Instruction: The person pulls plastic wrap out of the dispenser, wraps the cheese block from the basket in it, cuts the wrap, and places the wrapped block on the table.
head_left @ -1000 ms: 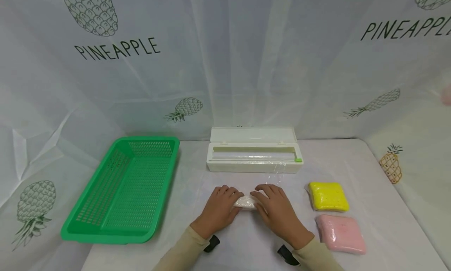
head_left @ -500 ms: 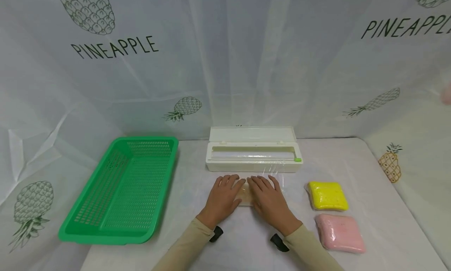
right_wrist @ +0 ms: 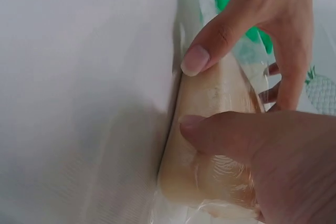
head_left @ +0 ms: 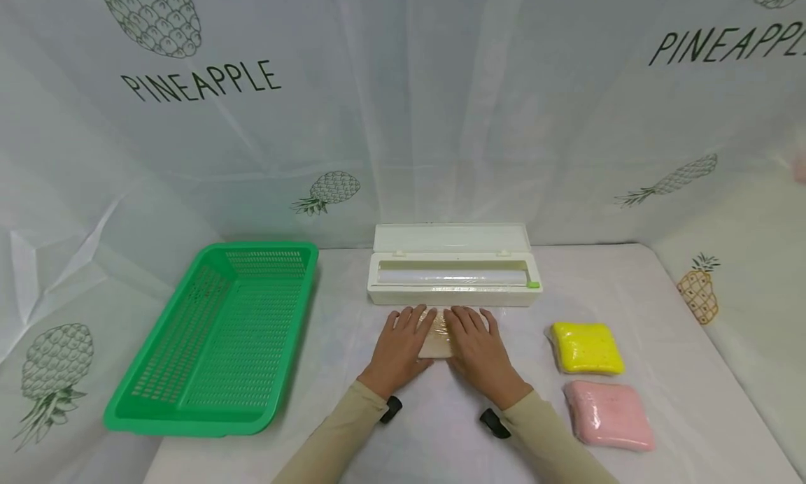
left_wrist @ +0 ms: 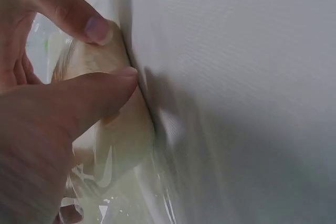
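A beige slab-like block point(head_left: 436, 338) in clear cling film lies on the table just in front of the cling film dispenser box point(head_left: 453, 299). My left hand point(head_left: 398, 350) grips its left part and my right hand point(head_left: 483, 354) its right part. In the left wrist view, a thumb lies on the near face of the block point(left_wrist: 131, 135), and loose film sticks out past its end. Both thumbs press that face in the right wrist view, with the other fingers around the far side of the block point(right_wrist: 210, 95). Much of the block is hidden under the hands.
The dispenser's lid point(head_left: 450, 238) stands open, showing the film roll point(head_left: 450, 276). A green basket point(head_left: 291, 372) is at the left. Yellow point(head_left: 588, 348) and pink point(head_left: 611, 415) film-wrapped blocks lie at the right. A pineapple-print sheet point(head_left: 434, 141) hangs behind the table.
Both hands have moved forward toward the dispenser with the block. The block has turned from a narrow edge-on look to its broader face, and the film stretched toward the dispenser no longer shows.
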`<state>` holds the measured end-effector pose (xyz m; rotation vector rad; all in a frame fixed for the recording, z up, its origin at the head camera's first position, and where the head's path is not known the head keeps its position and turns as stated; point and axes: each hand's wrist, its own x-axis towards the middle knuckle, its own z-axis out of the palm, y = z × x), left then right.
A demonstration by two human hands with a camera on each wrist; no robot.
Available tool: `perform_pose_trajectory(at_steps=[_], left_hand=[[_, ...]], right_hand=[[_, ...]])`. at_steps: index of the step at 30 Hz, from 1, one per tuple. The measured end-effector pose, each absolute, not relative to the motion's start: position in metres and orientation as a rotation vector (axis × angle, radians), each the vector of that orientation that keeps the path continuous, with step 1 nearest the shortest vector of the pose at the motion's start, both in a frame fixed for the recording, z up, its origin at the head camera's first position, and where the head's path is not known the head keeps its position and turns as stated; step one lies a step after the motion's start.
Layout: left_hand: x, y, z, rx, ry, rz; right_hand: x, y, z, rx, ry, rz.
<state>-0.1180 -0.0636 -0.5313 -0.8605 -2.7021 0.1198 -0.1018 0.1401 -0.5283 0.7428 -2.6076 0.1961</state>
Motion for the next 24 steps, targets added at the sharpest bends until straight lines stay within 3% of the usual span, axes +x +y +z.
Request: perform_pose_trajectory(at_steps=[16,24], left_hand=[[-0.132,-0.059,-0.530,-0.857,-2.775,0.023],[-0.129,-0.056,-0.523,-0.870,-2.700,0.000]], right_hand=[[-0.116,0.145,-0.526,0.752,-2.707,0.280],[-0.106,0.154,-0.522,0.618,-2.715,0.522]])
